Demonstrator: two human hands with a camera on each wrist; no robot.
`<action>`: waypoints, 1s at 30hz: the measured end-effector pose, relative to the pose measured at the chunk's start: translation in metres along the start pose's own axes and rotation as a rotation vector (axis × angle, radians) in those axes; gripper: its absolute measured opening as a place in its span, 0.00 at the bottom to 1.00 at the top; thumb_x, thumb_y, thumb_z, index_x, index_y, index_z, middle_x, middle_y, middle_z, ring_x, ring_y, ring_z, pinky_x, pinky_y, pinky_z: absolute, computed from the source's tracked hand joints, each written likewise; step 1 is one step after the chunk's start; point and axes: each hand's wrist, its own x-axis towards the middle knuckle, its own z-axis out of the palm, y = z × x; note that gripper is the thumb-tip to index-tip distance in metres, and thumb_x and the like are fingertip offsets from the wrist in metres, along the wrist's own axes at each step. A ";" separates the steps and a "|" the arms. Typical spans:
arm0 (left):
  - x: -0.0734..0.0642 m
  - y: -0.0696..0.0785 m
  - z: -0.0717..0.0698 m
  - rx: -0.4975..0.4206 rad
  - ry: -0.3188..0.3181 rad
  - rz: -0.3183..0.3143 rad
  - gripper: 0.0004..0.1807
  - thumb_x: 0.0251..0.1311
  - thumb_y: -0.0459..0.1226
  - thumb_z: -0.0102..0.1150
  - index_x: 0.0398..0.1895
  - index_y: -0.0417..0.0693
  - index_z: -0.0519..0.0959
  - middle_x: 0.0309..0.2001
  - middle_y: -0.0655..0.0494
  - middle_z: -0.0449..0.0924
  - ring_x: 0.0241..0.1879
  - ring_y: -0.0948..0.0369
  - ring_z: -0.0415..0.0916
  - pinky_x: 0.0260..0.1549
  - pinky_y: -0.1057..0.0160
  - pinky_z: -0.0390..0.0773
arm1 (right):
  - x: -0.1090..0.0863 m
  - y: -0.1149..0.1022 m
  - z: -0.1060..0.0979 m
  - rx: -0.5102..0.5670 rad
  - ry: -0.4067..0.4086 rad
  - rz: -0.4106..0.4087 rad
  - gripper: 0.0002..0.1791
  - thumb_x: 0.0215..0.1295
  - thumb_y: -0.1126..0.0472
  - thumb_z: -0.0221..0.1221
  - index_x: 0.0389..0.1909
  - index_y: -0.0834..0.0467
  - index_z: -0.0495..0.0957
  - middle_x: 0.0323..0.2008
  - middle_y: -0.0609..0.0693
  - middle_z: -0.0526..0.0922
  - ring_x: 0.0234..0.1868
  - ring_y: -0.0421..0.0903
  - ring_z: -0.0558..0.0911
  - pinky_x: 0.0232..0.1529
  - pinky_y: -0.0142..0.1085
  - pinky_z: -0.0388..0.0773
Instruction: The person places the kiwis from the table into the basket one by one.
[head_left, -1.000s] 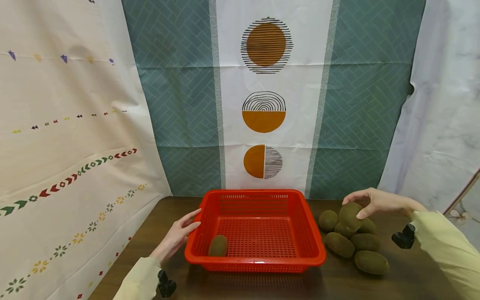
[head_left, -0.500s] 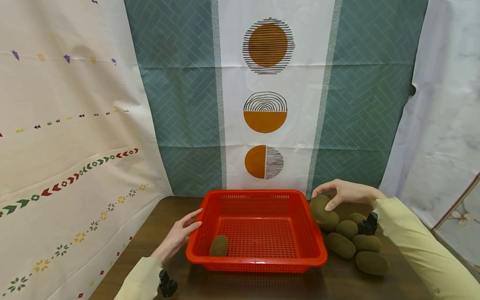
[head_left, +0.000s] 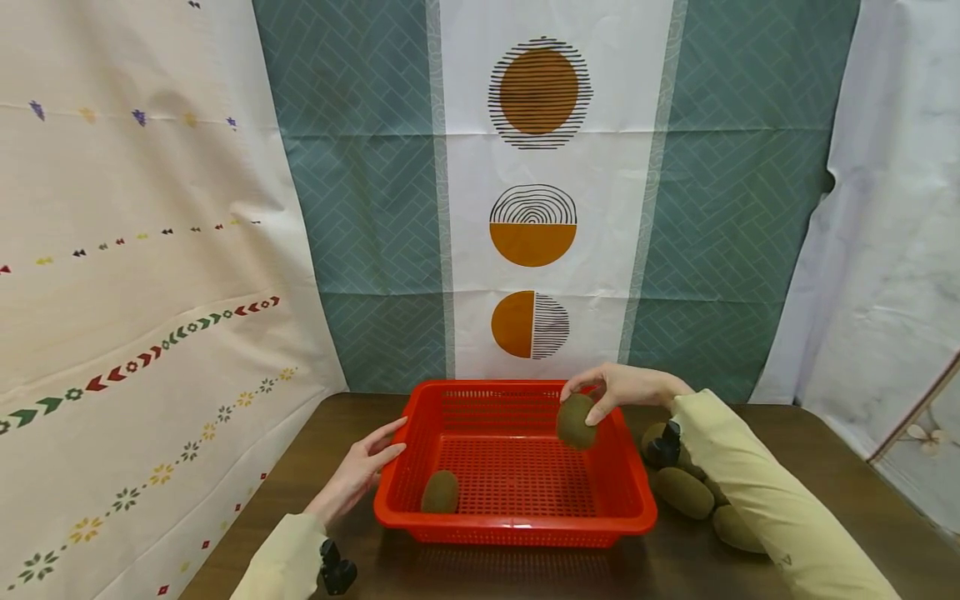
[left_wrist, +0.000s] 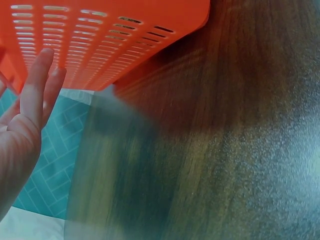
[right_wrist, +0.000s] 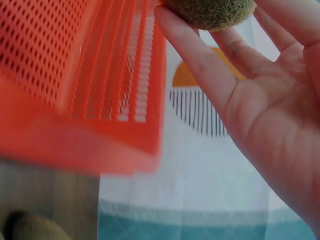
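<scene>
A brown fuzzy kiwi (head_left: 577, 421) hangs over the right side of the red plastic basket (head_left: 516, 533), pinched between the thumb and fingers of my right hand (head_left: 626, 390). The right wrist view shows the underside of this kiwi (right_wrist: 212, 12) at the fingertips, with the basket wall alongside. Another kiwi (head_left: 440, 492) lies in the basket's front left corner. My left hand (head_left: 356, 475) rests against the basket's left side. In the left wrist view its fingers (left_wrist: 36, 85) lie fairly straight against the slotted outer wall.
Several kiwis (head_left: 684, 492) lie on the dark wooden table (head_left: 330, 446) right of the basket, partly hidden by my right sleeve. Patterned cloths hang behind, with a cream cloth (head_left: 150, 333) on the left and a pale one (head_left: 862, 333) on the right.
My right hand has carried the kiwi leftward from the pile, across the basket's right rim, to above the basket. My left hand has stayed at the basket's left side.
</scene>
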 end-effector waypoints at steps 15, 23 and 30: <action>-0.001 0.000 0.000 -0.013 -0.015 0.015 0.30 0.60 0.37 0.56 0.66 0.49 0.60 0.59 0.40 0.64 0.48 0.46 0.71 0.39 0.48 0.74 | 0.061 -0.010 0.047 -0.002 -0.121 -0.062 0.22 0.49 0.63 0.67 0.48 0.54 0.77 0.46 0.48 0.77 0.50 0.54 0.70 0.42 0.43 0.74; 0.000 0.001 0.000 0.009 -0.009 0.000 0.29 0.61 0.38 0.55 0.66 0.51 0.60 0.58 0.40 0.65 0.48 0.46 0.71 0.40 0.48 0.74 | 0.086 -0.010 0.066 -0.059 -0.184 -0.068 0.23 0.50 0.64 0.67 0.49 0.59 0.76 0.48 0.45 0.76 0.52 0.45 0.69 0.45 0.39 0.73; 0.000 0.001 0.000 0.013 0.004 -0.013 0.30 0.60 0.38 0.55 0.66 0.50 0.60 0.57 0.41 0.66 0.47 0.47 0.73 0.39 0.48 0.74 | 0.103 -0.004 0.083 -0.045 -0.242 -0.048 0.21 0.50 0.66 0.66 0.49 0.60 0.77 0.50 0.46 0.75 0.52 0.41 0.69 0.45 0.36 0.73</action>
